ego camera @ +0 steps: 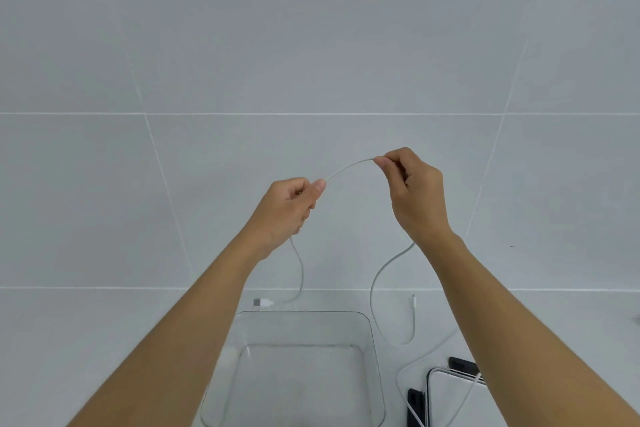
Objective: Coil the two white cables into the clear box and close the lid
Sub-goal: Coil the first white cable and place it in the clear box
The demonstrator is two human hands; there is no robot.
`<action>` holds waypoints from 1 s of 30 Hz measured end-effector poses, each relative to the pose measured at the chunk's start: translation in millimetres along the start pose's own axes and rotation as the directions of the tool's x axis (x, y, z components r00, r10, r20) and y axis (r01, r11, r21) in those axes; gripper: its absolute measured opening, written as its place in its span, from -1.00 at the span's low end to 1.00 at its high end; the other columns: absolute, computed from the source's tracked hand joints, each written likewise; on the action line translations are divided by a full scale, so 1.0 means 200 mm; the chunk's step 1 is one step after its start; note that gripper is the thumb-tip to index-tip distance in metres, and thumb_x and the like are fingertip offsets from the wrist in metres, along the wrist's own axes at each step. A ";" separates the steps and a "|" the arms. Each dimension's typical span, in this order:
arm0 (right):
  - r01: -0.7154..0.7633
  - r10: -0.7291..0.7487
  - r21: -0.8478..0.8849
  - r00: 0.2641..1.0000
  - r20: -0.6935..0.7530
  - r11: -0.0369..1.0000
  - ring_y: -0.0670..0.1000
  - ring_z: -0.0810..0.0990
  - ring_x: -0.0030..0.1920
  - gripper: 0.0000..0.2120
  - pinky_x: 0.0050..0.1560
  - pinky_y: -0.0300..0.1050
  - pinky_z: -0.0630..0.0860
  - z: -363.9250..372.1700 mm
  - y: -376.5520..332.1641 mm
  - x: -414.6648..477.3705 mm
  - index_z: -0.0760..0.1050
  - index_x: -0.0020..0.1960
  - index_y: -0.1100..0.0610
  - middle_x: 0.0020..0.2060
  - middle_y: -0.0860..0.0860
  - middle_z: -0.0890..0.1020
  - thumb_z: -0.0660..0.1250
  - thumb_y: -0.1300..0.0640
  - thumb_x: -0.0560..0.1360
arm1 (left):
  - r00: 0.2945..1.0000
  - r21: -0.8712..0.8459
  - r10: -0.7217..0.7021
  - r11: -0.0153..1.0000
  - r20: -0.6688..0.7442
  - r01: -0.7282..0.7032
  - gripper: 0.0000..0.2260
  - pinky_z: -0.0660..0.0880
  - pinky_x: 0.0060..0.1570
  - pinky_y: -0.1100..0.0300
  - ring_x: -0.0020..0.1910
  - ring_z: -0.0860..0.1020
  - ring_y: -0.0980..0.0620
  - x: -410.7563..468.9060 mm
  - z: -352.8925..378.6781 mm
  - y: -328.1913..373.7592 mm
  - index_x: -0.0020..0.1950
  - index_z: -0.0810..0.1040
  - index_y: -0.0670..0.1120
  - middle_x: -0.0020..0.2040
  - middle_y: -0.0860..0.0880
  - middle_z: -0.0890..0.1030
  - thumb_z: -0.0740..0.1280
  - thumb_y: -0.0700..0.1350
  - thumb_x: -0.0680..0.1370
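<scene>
A white cable [348, 166] arches between my two raised hands. My left hand [289, 210] pinches it between thumb and fingers, and my right hand [414, 194] pinches it a little higher. From the left hand the cable drops to its USB plug [262, 302] on the table. From the right hand it hangs in a long loop [377, 274] with its thin end [413, 302] lying on the table. The clear box [375, 350] stands open below my hands with nothing inside. A second white cable [465, 395] lies across the lid [446, 392] at bottom right.
The lid, with black clips [415, 402], lies right of the box. A white tiled wall [311, 45] rises behind the white table [121, 340].
</scene>
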State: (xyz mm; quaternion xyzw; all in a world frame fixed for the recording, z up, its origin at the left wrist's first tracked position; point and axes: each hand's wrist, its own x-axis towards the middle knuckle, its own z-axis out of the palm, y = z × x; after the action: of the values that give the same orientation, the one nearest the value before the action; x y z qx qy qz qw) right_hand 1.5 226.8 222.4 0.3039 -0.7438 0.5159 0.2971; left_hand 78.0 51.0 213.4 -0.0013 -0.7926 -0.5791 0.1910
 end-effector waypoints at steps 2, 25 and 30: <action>0.001 -0.002 -0.011 0.999 -0.036 1.000 -0.07 0.29 -0.48 -0.81 -0.38 -0.08 0.29 -0.03 -0.01 0.02 0.48 -0.17 0.24 -0.51 -0.08 0.36 0.25 0.14 0.56 | 1.000 -0.018 -0.007 1.000 -0.006 0.006 -0.58 0.16 -0.55 0.32 -0.56 0.16 0.12 -0.02 -0.02 0.01 -0.44 0.22 -0.03 -0.55 0.14 0.22 0.25 0.05 0.56; -0.230 0.236 -0.638 0.969 -0.078 0.735 0.18 0.45 -0.34 -0.68 -0.29 -0.10 0.28 -0.41 0.15 -0.04 0.46 -0.18 0.22 -0.32 0.14 0.58 0.15 0.02 0.58 | 0.986 0.023 -0.168 0.986 -0.009 0.168 -0.58 0.13 -0.56 0.32 -0.56 0.13 0.10 -0.27 -0.06 -0.04 -0.47 0.27 -0.03 -0.57 0.13 0.23 0.29 0.05 0.54; -0.074 0.197 -0.753 0.978 0.074 0.654 0.19 0.48 0.12 -0.70 0.13 0.05 0.26 -0.38 0.15 -0.10 0.49 0.18 0.21 0.08 0.16 0.59 0.17 0.05 0.58 | 0.981 -0.129 -0.192 0.973 0.018 0.193 -0.58 0.09 -0.57 0.31 -0.55 0.09 0.08 -0.29 0.01 0.00 -0.43 0.22 -0.03 -0.54 0.10 0.18 0.28 0.06 0.54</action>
State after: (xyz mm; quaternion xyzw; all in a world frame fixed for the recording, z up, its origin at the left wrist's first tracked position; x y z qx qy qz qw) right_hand 2.4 310.0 211.9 0.1367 -0.9301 0.1627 0.2995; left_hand 130.8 66.0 195.1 0.0617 -0.7499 -0.6454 0.1314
